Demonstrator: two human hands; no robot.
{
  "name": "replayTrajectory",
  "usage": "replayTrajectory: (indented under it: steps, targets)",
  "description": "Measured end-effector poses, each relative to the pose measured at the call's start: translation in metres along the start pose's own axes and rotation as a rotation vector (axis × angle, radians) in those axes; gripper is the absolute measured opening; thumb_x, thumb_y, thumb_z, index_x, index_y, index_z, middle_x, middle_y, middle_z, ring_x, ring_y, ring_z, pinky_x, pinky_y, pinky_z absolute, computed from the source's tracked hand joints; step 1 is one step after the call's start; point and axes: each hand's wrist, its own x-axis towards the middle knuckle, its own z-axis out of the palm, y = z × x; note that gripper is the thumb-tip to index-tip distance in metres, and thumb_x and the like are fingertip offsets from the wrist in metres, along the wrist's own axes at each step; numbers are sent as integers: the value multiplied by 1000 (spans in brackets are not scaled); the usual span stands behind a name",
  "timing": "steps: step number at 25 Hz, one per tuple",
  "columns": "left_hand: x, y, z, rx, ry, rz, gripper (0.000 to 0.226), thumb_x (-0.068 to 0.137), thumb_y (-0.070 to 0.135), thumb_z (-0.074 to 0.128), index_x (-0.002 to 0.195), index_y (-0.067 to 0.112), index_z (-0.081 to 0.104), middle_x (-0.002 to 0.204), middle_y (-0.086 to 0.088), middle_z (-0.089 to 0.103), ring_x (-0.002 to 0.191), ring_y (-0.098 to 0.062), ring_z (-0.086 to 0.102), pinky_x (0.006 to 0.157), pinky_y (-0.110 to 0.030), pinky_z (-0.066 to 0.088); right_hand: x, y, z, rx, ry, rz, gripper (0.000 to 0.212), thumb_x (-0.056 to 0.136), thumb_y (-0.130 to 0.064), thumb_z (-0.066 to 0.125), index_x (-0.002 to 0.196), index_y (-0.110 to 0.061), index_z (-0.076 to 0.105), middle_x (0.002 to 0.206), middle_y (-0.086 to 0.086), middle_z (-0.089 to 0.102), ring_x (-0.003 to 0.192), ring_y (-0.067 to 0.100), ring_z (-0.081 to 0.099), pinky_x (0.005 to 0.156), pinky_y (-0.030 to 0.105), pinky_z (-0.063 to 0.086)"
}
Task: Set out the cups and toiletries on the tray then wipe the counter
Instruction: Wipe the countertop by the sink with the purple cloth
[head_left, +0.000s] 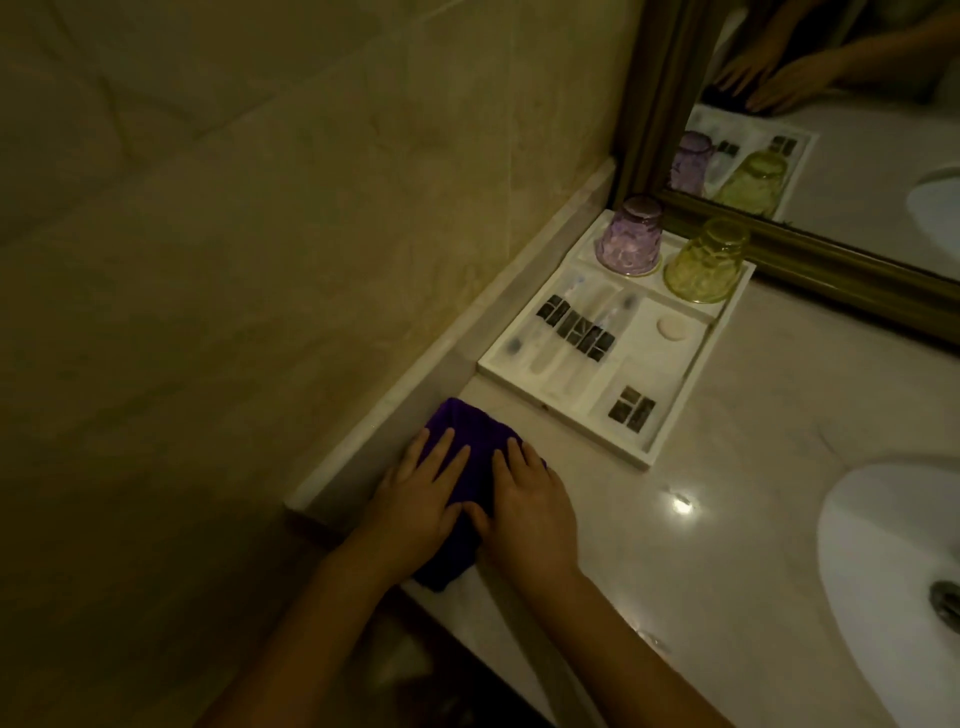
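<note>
A white compartment tray (675, 431) sits on the pale counter (727, 467) by the mirror. In its far compartments stand a purple cup (629, 236) and a yellow cup (706, 262), both upside down. Wrapped toothbrushes (566, 332) lie in the left section, a round soap (673, 329) in the middle one, and a small packet (631, 409) in the near one. A purple cloth (470, 431) lies on the counter near the left wall ledge. My left hand (421, 493) and my right hand (530, 509) press flat on the cloth, side by side.
A white sink basin (893, 561) with a metal drain (948, 603) takes up the right side. A framed mirror (831, 130) stands behind the tray and reflects the cups and hands. A raised stone ledge (441, 364) runs along the tiled wall at left.
</note>
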Motion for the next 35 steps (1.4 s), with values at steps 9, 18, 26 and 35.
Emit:
replayTrajectory:
  steps: [9,18,26,35]
  targets:
    - [-25,-5,-4,-13,74,100,54,94,31,42,143,35,21,156,9,19,140,-21,17,111,-37,27,-26,-15,18,54,53,79,48,96,-23,39,142,-16,28,155,9,19,143,21,15,112,32,25]
    - [-61,30,-7,-351,315,190,40,85,12,59,124,23,57,133,-9,52,121,-21,49,99,-25,37,-80,-12,10,201,285,156,39,86,-5,54,125,-6,54,138,16,48,130,28,44,107,29,31]
    - [-99,135,-31,-346,359,484,37,80,1,63,115,11,64,119,-15,65,115,-30,56,95,-45,46,-171,29,-43,186,523,338,37,83,-3,59,120,-6,58,132,15,55,124,28,50,104,27,23]
    - [-174,344,10,-233,380,752,48,55,-9,80,100,6,72,96,-15,74,89,-36,69,68,-50,58,-359,157,-104,116,636,492,43,75,-8,71,117,-13,63,125,5,62,118,18,56,102,27,33]
